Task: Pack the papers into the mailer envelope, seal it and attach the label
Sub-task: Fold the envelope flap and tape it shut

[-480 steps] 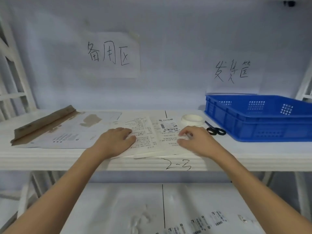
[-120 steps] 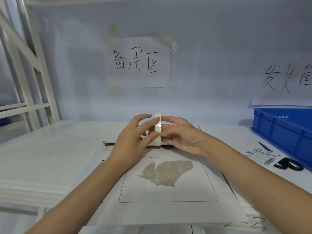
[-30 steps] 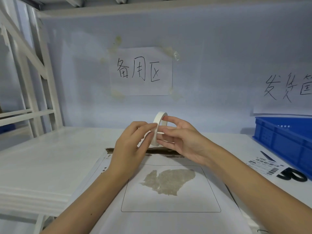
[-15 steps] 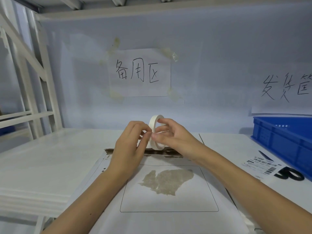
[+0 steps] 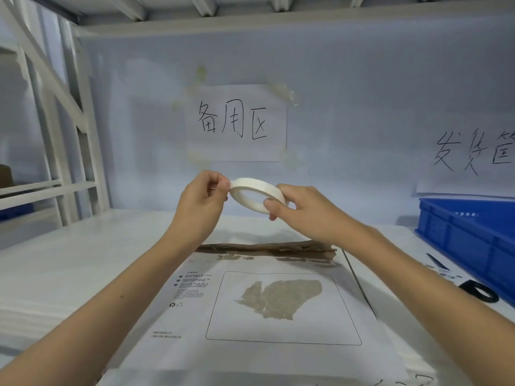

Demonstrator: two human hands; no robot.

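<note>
Since half a second ago the roll of white tape (image 5: 257,194) has tipped from nearly upright on its edge to nearly flat, its open ring now facing the camera, and both hands have risen slightly above the shelf. The left hand (image 5: 201,201) pinches the roll's left rim between curled fingertips and thumb; the right hand (image 5: 302,211) grips the right rim, thumb on the near side, fingers wrapped behind. Below the hands, well apart from them, the white mailer envelope (image 5: 267,307) lies flat on the white shelf surface (image 5: 83,263); it is smooth, printed with a rounded rectangular outline enclosing a rough torn grey-brown patch, and its far edge shows a ragged brown cardboard strip. To the right lie a barcode label (image 5: 441,270), black scissors (image 5: 478,291) and a rigid blue plastic crate (image 5: 468,240) with perforated walls. Two handwritten paper signs hang on the pale back wall (image 5: 348,107).
</note>
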